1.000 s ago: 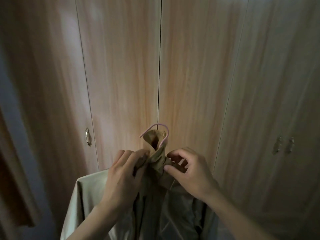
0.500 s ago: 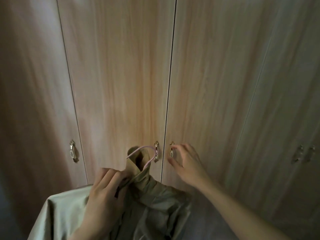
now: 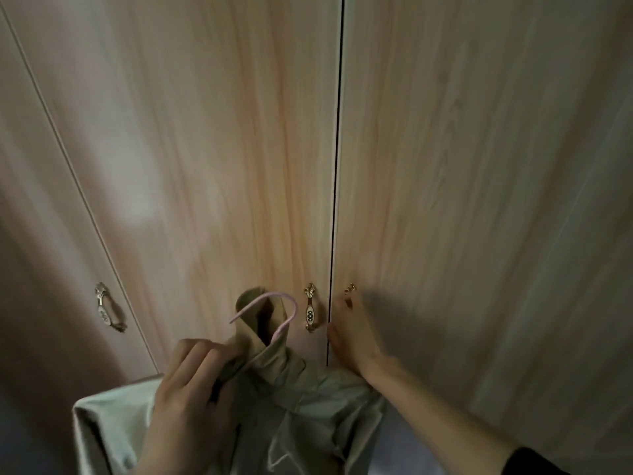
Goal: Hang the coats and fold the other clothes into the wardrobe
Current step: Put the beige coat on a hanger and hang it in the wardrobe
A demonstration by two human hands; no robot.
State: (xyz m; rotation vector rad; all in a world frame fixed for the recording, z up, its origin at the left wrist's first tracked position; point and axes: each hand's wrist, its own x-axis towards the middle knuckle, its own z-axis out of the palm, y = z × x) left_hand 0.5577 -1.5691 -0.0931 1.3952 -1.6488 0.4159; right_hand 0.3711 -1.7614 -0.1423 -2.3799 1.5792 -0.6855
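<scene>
Facing the closed pale wood-grain wardrobe doors (image 3: 205, 166), a person is holding up a beige cloth coat (image 3: 301, 406) on a thin pink hanger (image 3: 274, 303). At far left, an ornate gilt-and-white door handle (image 3: 109, 308) is catching the dim light. The left hand (image 3: 191, 399) is gripping the coat at its collar, fingers curled round the fabric, with the hanger's hook rising just above. Right of the hook, a matching middle handle (image 3: 310, 311) is sitting beside the centre seam. Across that seam, the right hand (image 3: 352, 334) is covering the next door's handle tip (image 3: 350, 287). Blur is hiding whether its fingers are gripping. A dark sleeve cuff (image 3: 534, 461) is showing at lower right.
</scene>
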